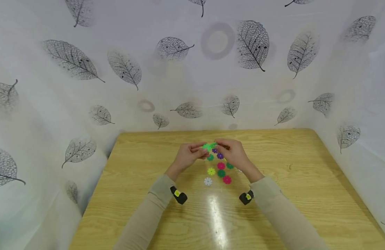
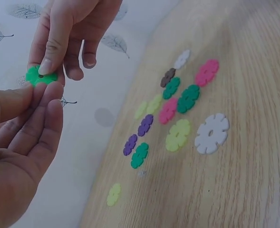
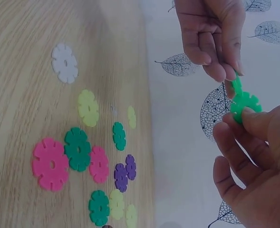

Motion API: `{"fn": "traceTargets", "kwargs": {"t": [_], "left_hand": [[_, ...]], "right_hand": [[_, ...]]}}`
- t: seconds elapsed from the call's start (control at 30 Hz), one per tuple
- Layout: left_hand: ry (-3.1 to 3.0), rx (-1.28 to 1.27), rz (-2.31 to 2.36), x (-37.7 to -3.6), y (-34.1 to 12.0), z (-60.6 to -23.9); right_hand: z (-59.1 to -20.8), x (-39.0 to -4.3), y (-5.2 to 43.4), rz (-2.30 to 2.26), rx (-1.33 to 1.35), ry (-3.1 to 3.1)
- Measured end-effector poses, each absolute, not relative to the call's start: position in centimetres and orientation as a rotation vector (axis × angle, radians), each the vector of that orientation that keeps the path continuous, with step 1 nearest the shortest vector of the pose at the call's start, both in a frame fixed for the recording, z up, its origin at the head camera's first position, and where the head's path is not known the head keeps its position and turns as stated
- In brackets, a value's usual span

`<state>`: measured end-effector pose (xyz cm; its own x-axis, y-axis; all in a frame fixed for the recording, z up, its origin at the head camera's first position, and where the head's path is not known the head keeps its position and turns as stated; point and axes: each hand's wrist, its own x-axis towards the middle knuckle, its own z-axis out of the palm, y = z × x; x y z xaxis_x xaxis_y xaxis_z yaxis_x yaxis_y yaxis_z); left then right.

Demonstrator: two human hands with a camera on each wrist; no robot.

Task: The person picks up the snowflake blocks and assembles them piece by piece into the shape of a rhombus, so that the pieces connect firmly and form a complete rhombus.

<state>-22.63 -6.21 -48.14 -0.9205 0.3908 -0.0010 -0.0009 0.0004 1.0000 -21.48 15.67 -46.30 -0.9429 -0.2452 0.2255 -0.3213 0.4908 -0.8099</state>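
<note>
Both hands are raised over the far middle of the table, close together. My left hand (image 1: pixel 186 155) pinches one bright green slotted disc (image 3: pixel 236 85), seen edge-on in the right wrist view. Between thumb and fingers, my right hand (image 1: pixel 235 153) pinches a second bright green slotted disc (image 3: pixel 246 103). The two discs meet at an angle at their edges, right at the slots. In the left wrist view, the right thumb lies over the face of a green disc (image 2: pixel 34 75), and fingers hide part of the pair.
Several loose flower-shaped discs lie flat on the wooden table (image 1: pixel 133 208) beneath the hands: white (image 1: pixel 208 181), pink (image 1: pixel 227 179), dark green (image 1: pixel 221 173), yellow (image 1: pixel 211 171) and purple (image 1: pixel 220 156). A leaf-printed curtain (image 1: pixel 186 80) stands behind the table's far edge.
</note>
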Motion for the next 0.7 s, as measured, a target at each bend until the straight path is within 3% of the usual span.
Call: {"fn": "traceTargets", "kwargs": {"t": [0.7], "left_hand": [[1.971,0.24,2.046,-22.39,-5.33,-47.36]], "right_hand": [[-46.38,-21.66,15.47,1.158,0.752,-2.518]]}}
